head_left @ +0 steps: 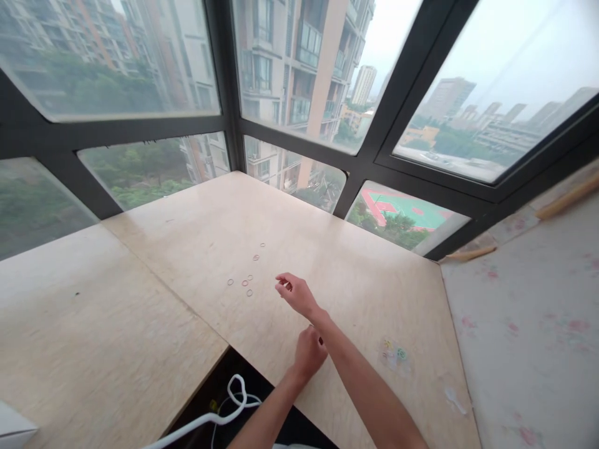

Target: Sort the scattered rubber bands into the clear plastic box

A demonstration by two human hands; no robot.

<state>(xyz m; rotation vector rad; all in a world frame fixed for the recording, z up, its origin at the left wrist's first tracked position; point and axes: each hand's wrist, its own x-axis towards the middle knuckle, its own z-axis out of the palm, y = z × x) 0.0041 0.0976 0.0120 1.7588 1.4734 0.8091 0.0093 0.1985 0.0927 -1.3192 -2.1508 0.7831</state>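
Observation:
Several thin rings that look like hair ties or rubber bands lie on the pale wooden tabletop, left of my right hand. Among them are a red ring, a dark ring and, farther back, a small thin ring. My right hand hovers beside them, fingers loosely bent and tips apart, with nothing visible in it. Below it my left hand is closed against the underside of my right wrist. My right forearm partly covers its fingers, so whatever they hold is hidden.
A clear plastic bag with small coloured pieces lies right of my forearm. A crumpled clear scrap is near the wall. White cable loops in the dark gap at the table's front. A white box sits lower left; windows enclose the back.

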